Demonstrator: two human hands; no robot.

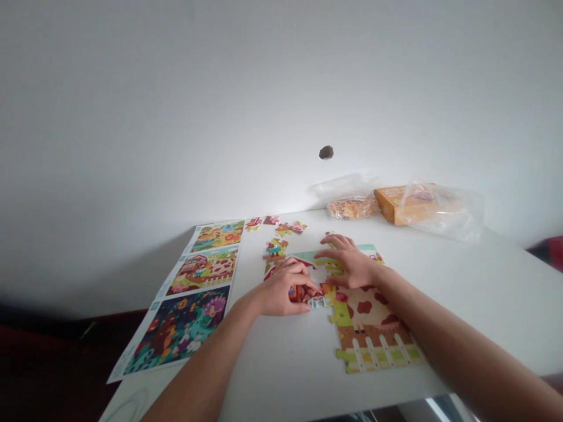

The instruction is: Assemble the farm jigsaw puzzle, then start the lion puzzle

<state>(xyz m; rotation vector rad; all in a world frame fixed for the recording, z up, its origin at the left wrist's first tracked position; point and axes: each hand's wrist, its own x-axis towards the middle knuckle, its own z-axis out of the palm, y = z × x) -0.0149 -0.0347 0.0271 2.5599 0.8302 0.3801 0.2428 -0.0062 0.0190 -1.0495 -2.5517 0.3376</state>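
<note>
A partly joined jigsaw puzzle lies flat on the white table, showing a spotted cow and a white fence. My left hand is closed around a puzzle piece with red and brown print, thumb below and fingers above, at the puzzle's left edge. Fingers spread, my right hand rests over the upper middle of the puzzle and covers part of it. A red roof shows on the pieces behind my left hand.
Several loose puzzle pieces lie behind the puzzle. To the left is a sheet with three printed pictures. A bag of pieces, an orange box and a clear plastic bag sit by the wall.
</note>
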